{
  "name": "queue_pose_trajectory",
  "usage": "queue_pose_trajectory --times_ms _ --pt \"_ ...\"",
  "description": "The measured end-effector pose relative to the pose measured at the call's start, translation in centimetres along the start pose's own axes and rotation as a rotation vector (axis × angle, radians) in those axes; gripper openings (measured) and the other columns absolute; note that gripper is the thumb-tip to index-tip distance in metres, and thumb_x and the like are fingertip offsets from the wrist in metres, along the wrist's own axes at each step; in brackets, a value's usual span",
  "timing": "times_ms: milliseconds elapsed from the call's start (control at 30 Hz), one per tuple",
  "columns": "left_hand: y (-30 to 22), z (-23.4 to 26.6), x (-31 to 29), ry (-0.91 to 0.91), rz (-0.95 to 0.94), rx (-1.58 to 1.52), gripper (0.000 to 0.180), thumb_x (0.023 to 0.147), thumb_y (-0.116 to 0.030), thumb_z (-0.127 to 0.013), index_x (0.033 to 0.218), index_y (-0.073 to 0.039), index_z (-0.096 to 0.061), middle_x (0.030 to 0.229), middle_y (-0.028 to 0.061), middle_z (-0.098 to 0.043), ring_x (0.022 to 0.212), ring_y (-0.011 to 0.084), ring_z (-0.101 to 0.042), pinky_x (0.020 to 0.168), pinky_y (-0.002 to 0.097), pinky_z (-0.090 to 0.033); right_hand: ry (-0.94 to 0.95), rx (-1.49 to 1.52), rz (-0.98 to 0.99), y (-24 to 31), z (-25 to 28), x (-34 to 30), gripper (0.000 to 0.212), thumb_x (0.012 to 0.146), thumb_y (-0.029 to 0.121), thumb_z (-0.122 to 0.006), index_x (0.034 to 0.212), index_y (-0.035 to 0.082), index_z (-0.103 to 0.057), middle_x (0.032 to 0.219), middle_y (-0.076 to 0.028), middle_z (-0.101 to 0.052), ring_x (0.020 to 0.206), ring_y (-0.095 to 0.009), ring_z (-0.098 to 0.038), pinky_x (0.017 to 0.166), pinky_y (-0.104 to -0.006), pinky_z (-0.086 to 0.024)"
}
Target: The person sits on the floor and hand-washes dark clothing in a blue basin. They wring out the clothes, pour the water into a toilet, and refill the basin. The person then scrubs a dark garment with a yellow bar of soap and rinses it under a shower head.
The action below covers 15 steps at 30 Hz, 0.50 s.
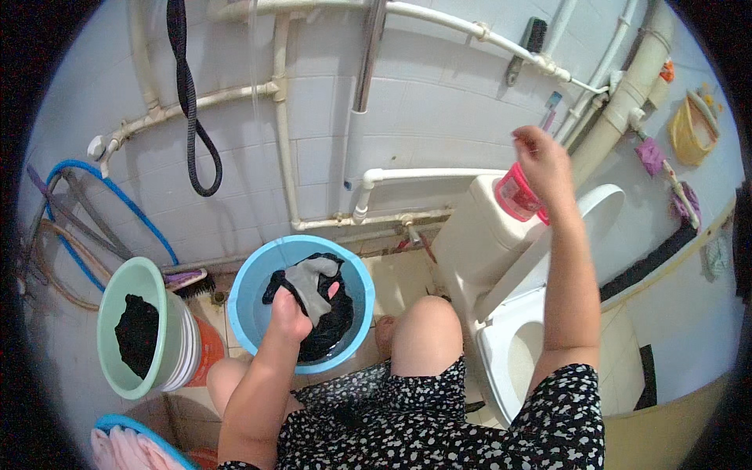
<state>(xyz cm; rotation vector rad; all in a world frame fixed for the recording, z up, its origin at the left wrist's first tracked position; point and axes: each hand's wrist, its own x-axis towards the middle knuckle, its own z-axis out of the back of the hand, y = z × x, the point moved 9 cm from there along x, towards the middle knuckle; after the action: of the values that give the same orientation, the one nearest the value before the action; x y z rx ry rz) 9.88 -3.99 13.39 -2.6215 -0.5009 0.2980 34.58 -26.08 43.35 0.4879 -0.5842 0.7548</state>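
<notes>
My left hand [290, 317] is closed on a grey-and-black cloth [309, 286], lifted in folds over a blue basin [244, 270] on the floor. More black cloth [333, 329] lies wet in the basin below it. My right hand [544, 160] is raised on the right, just above a red-pink tub [513, 196] that stands on the toilet tank. Its fingers are bent and drawn together; whatever they hold, if anything, is too small to make out. The hand and wrist cover part of the tub.
Left of the basin, a pale green bucket [106, 345] holds black cloth. Pink cloth [125, 450] fills a blue-rimmed container at lower left. The toilet [489, 352] stands at right with its lid raised. Hoses [117, 192] and white pipes [286, 157] run along the tiled wall.
</notes>
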Motion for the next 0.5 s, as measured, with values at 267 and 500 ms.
queue_pose_trajectory --times_ms 267,500 --pt "-0.9 1.1 0.2 0.023 -0.106 0.131 0.031 0.092 -0.027 -0.040 0.109 -0.009 -0.059 0.108 0.0049 -0.062 0.107 0.0197 -0.054 0.094 0.0406 -0.041 0.699 0.027 -0.205 -10.5 -1.2 1.5 0.044 0.077 0.008 -0.060 0.120 0.004 -0.055 0.117 -0.013 -0.059 0.106 -0.025 -0.057 0.090 -0.0352 -0.045" --pt "0.1 2.7 0.1 -0.101 -0.032 0.185 0.031 0.090 -0.033 -0.043 0.107 -0.012 -0.059 0.105 0.0043 -0.062 0.102 0.0207 -0.055 0.091 0.0420 -0.040 0.851 -0.219 -0.067 -11.9 -4.2 2.1 0.045 0.072 0.005 -0.059 0.118 0.005 -0.057 0.103 -0.011 -0.063 0.094 -0.022 -0.058 0.084 -0.0329 -0.047"
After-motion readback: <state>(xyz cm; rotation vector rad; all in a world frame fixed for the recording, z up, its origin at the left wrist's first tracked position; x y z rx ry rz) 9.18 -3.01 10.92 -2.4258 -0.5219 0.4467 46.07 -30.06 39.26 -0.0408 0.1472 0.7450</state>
